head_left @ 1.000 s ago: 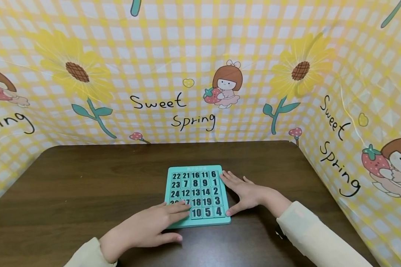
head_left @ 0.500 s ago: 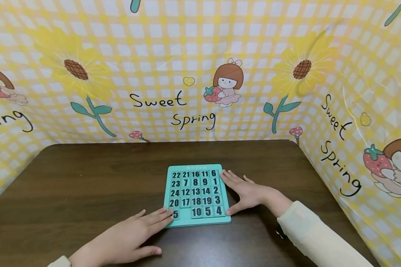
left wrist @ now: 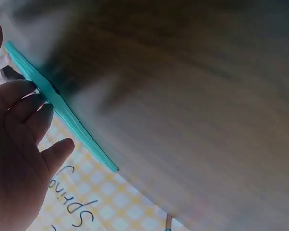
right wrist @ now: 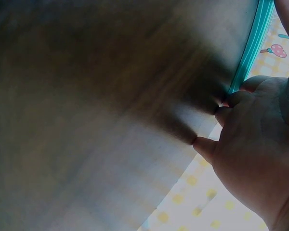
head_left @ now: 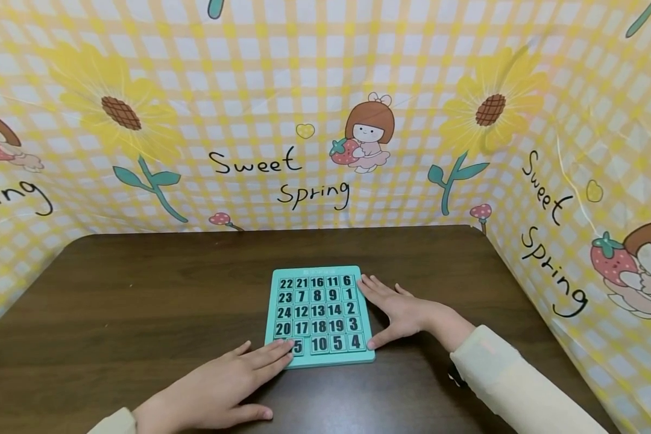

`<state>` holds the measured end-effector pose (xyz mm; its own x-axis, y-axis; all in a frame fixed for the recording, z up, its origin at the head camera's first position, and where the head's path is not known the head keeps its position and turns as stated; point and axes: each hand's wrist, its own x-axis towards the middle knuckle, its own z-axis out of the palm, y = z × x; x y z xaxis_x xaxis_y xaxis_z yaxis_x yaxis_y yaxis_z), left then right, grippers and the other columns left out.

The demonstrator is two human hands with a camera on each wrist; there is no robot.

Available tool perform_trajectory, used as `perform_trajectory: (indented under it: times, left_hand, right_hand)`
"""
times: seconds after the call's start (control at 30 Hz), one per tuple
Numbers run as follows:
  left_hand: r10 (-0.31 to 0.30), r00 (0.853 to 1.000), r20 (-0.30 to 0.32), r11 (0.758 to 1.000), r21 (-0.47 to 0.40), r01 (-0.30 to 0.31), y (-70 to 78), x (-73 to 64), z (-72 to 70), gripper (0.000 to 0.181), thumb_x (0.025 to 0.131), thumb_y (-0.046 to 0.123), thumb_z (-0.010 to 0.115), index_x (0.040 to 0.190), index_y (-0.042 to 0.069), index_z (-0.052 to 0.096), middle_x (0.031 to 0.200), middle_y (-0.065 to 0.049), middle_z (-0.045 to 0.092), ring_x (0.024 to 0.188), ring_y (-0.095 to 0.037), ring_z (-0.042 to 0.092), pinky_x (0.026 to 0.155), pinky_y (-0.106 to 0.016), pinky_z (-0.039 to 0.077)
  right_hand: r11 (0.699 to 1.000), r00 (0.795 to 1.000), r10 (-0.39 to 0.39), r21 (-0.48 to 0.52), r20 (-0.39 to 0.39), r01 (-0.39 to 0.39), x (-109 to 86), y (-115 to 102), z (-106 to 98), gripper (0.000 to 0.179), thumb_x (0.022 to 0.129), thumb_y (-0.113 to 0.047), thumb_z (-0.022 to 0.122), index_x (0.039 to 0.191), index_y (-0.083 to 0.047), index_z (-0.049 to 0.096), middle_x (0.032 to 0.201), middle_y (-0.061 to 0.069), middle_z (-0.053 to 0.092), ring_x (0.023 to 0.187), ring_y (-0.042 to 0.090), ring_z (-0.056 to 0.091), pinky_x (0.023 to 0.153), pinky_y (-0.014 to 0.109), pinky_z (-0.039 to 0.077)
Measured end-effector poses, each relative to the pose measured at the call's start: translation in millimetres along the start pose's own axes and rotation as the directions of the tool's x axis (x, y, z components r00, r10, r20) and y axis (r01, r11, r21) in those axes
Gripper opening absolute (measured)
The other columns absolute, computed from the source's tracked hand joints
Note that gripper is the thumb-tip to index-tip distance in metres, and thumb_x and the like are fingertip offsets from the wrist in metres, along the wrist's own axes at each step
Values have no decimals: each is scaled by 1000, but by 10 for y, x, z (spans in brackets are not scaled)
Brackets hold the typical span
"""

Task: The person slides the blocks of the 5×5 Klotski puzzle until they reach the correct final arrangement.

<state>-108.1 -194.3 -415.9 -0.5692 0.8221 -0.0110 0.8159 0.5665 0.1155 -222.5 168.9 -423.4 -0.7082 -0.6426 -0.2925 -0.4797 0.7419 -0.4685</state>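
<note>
A turquoise sliding number puzzle (head_left: 325, 360) lies flat on the table, its black-numbered tiles in rows. My left hand (head_left: 225, 377) has its straight fingertips on the lower left of the board, over a tile (head_left: 298, 346) showing a 5, with the rest of its number covered. That tile sits directly left of the 10 tile (head_left: 319, 344). Along the board's right edge, my right hand (head_left: 404, 313) rests with fingers and thumb spread, touching the frame. Both wrist views show the board edge-on, by the left hand (left wrist: 19, 125) and the right hand (right wrist: 255, 130).
The dark brown wooden table (head_left: 157, 289) extends around the board on all sides. A yellow checked cloth (head_left: 239, 108) printed with flowers and girls stands at the back and both sides.
My left hand drew back left, uncovering a gap in the bottom row, then slid right with the tile ending in 5, which now fills that gap. My right hand stayed put.
</note>
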Motion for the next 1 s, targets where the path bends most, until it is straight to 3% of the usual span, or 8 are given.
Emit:
perform_trajectory:
  times: [0.2,0.3,0.47,0.67,1.0]
  left_hand:
    - [6,999,44,999,-34,-5,11,95,4,73,99,59,43,156,13,35,165,-4,26,150,-22,32,103,-61,44]
    - [-5,1000,29,1000,-24,6,-21,114,-18,74,99,59,44,156,12,34,165,-5,27,150,-24,32,105,-60,43]
    - [-57,998,-4,998,12,57,-157,124,-79,77,97,58,50,155,9,35,164,-7,30,149,-26,33,107,-63,40]
    - [-141,988,55,990,-5,141,-336,140,-87,88,92,64,55,158,12,28,167,-3,21,154,-24,22,111,-66,32]
    - [-128,991,51,992,27,126,-398,185,-42,83,95,66,43,158,14,28,166,-2,23,154,-25,23,111,-66,32]
  right_hand:
    - [1000,1000,6,-3,-2,-6,-5,-30,-6,121,77,-64,75,162,-17,4,169,3,-5,156,24,-5,120,66,4]
    - [1000,1000,4,-6,-3,-4,-4,-31,-7,121,77,-64,75,162,-17,4,169,2,-5,156,24,-6,120,66,4]
    - [1000,1000,11,-9,1,-11,-5,-19,-13,121,77,-64,75,162,-17,2,169,2,-6,156,23,-6,120,66,3]
    - [1000,1000,5,-5,3,-5,0,-2,0,121,77,-64,74,162,-16,2,169,4,-6,157,25,-6,120,67,3]
    - [1000,1000,15,-11,1,-15,2,-2,2,121,76,-66,74,162,-18,2,169,0,-7,156,22,-6,121,65,4]
